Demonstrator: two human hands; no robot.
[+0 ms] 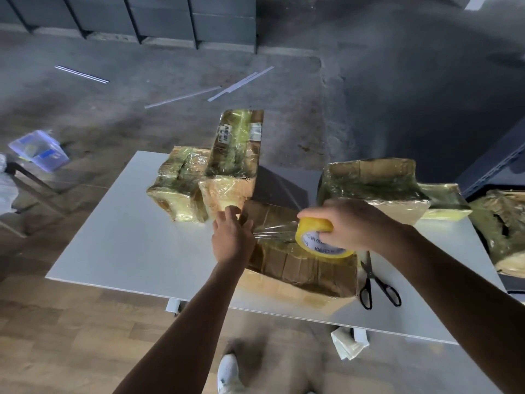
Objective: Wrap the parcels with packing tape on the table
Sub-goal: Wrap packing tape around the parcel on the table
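White table (pixel 113 237) on a wooden floor (pixel 71 336). At its ten o'clock, two wrapped parcels (pixel 181 186) are set touching. The left hand (pixel 231 237), fingers straight, is pressed on the nine o'clock edge of the cardboard parcel (pixel 298 265); the tape end should be held pinned there. The tape roll (pixel 315 237), gripped by the curled right hand (pixel 349 223), should be drawn taut toward three o'clock.

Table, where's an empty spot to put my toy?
The widest bare patch is the left side of the table, between its left edge, the two wrapped parcels and the left hand. A smaller one lies right of the scissors, near the front edge. The middle and back right are crowded with parcels.
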